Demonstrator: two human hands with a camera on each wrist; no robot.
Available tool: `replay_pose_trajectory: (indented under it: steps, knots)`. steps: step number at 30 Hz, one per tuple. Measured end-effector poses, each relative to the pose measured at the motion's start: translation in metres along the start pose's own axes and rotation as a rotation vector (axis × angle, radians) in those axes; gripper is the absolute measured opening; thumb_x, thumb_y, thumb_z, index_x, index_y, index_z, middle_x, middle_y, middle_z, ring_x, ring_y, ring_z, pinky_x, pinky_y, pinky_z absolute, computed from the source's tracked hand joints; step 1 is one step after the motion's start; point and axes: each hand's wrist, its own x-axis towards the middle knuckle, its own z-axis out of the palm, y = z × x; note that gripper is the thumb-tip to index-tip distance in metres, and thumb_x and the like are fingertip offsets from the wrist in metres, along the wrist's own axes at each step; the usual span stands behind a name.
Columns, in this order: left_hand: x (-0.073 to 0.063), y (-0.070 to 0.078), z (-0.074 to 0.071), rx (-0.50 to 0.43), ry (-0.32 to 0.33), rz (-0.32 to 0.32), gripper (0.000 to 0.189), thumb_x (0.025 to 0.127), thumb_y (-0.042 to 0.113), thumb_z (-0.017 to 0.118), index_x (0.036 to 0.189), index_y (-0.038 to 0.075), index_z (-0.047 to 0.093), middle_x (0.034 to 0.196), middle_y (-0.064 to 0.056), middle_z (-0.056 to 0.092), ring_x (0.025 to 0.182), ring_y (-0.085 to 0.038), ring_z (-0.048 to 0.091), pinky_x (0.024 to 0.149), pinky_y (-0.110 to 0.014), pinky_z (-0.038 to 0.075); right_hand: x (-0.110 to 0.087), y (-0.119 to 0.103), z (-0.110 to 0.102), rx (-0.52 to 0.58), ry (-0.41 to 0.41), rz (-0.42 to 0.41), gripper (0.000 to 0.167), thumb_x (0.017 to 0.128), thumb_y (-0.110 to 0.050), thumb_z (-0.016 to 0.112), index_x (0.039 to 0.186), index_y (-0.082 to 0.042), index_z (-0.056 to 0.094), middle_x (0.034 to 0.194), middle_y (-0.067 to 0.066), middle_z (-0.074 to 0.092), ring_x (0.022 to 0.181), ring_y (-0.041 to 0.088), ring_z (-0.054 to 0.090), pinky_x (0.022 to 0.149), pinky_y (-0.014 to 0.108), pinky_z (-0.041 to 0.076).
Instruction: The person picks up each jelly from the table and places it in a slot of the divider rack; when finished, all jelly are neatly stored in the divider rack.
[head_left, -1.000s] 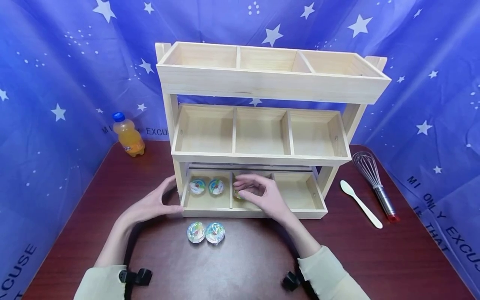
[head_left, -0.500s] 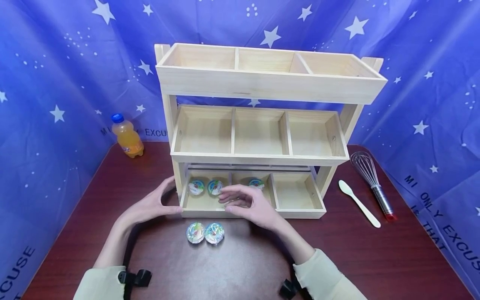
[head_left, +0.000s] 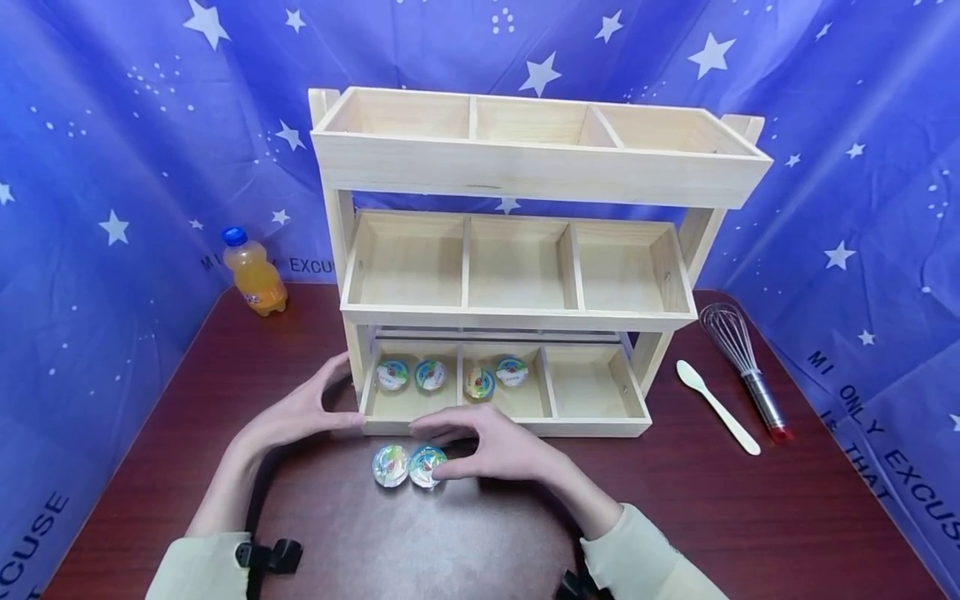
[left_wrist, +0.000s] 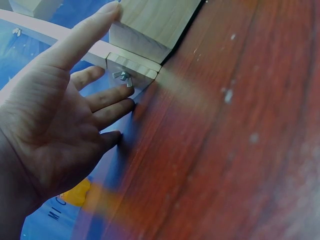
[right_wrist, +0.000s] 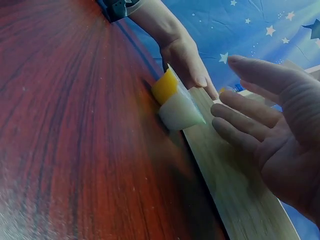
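A three-tier wooden rack (head_left: 540, 173) stands on the table. My left hand (head_left: 296, 412) rests at the left end of its bottom tier, thumb on the front corner and the other fingers spread along the side. Two small jelly cups with printed lids lie side by side in front: a left cup (head_left: 390, 466) and a right cup (head_left: 424, 465). Their bodies look yellow (right_wrist: 164, 89) and white (right_wrist: 179, 111). Over the right one hovers my right hand (head_left: 502, 446), fingers loosely extended, holding nothing. The bottom tier's left compartment has two cups (head_left: 392, 375), its middle compartment two more (head_left: 512, 371).
An orange drink bottle (head_left: 257, 275) stands at the back left of the table. To the rack's right lie a cream spoon (head_left: 717, 407) and a whisk (head_left: 750, 367). A blue star-patterned curtain (head_left: 150, 167) encloses the table's back and sides.
My right hand has let go of a jelly cup in the middle compartment and come out leftward and toward me, over the cups on the table. The left hand has stayed put.
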Motion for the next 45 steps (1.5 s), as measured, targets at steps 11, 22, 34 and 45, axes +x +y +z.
replay_pose_trajectory:
  steps: [11, 22, 34, 45]
  knots:
    - [-0.001, 0.001, 0.001, -0.012, -0.003, 0.003, 0.103, 0.085, 0.039, 0.083, 0.163, 0.022, 0.018, 0.170, -0.015, 0.026, 0.159, -0.041, 0.021, 0.123, -0.071, 0.017, -0.001, 0.002, 0.005, -0.282, -0.110, 0.041, 0.065, 0.085, -0.029, 0.085, 0.144, -0.028, 0.059, 0.141, -0.011, 0.065, 0.132, 0.001, 0.057, 0.116, 0.024, 0.043]
    - [0.000, 0.002, 0.000, -0.013, -0.006, 0.016, 0.103, 0.085, 0.038, 0.083, 0.163, 0.021, 0.018, 0.170, -0.016, 0.026, 0.158, -0.042, 0.021, 0.123, -0.071, 0.017, 0.000, 0.005, 0.008, -0.338, -0.142, 0.078, 0.064, 0.085, -0.026, 0.085, 0.144, -0.024, 0.061, 0.143, -0.008, 0.064, 0.135, 0.002, 0.055, 0.117, 0.024, 0.042]
    - [0.000, 0.000, 0.002, -0.009, 0.000, 0.028, 0.102, 0.086, 0.036, 0.083, 0.163, 0.018, 0.019, 0.168, -0.018, 0.029, 0.157, -0.043, 0.024, 0.122, -0.071, 0.019, 0.001, 0.008, 0.012, -0.375, -0.130, 0.034, 0.055, 0.086, -0.021, 0.083, 0.138, -0.018, 0.065, 0.135, -0.004, 0.069, 0.128, 0.003, 0.060, 0.112, 0.022, 0.046]
    - [0.000, 0.002, 0.000, -0.011, -0.002, 0.024, 0.103, 0.085, 0.036, 0.084, 0.163, 0.018, 0.019, 0.169, -0.018, 0.028, 0.157, -0.043, 0.023, 0.122, -0.071, 0.019, 0.002, 0.007, 0.011, -0.390, -0.125, 0.056, 0.055, 0.086, -0.022, 0.083, 0.138, -0.019, 0.066, 0.133, -0.006, 0.070, 0.125, 0.000, 0.060, 0.109, 0.020, 0.048]
